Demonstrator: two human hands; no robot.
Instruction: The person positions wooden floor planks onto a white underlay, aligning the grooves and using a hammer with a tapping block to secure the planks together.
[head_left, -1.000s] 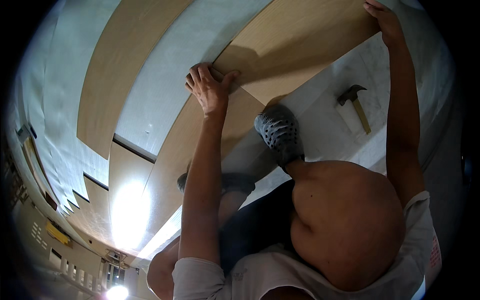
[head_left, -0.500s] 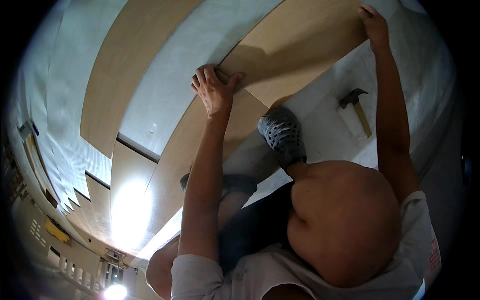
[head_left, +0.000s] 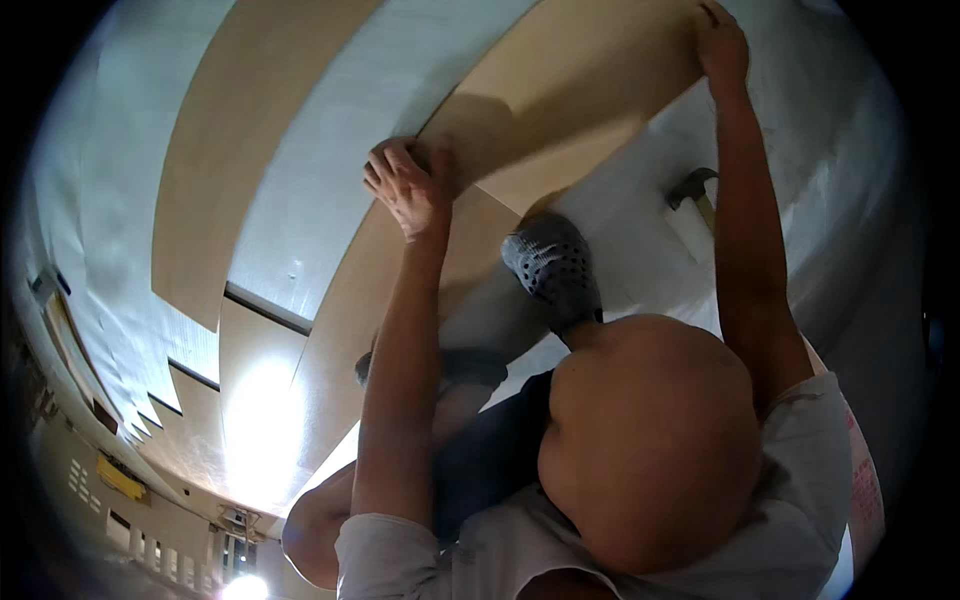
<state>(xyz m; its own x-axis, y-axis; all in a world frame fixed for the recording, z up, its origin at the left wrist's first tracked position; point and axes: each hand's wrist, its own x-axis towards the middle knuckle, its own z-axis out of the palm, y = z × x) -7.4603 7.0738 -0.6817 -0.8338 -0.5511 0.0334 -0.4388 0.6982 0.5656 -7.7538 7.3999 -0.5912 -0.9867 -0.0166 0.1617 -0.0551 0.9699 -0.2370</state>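
Observation:
My left hand [head_left: 410,190] rests over the joint between two wood-look floor planks, at their far long edge. Its fingers are spread and slightly bent, and its thumb is smeared by motion. A dark patch under the palm cannot be made out. The floor plank [head_left: 570,75] extends up and right from there. At its right side my right hand [head_left: 722,45] grips the edge with curled fingers. An adjoining plank [head_left: 350,290] runs toward the lower left. On the pale sheeting, partly behind my right forearm, lies a hammer [head_left: 690,187] with a dark head.
Pale underlay [head_left: 300,225] shows between the laid planks and a separate plank [head_left: 215,180] on the left. My foot in a grey perforated shoe [head_left: 553,262] stands by the planks' near edge. A bright lamp [head_left: 244,588] and a yellow object [head_left: 121,477] appear at lower left.
The view has shifted slightly, so most things sit further left. My left thumb has moved up, and my right forearm covers more of the hammer's handle. Both hands stay at the planks.

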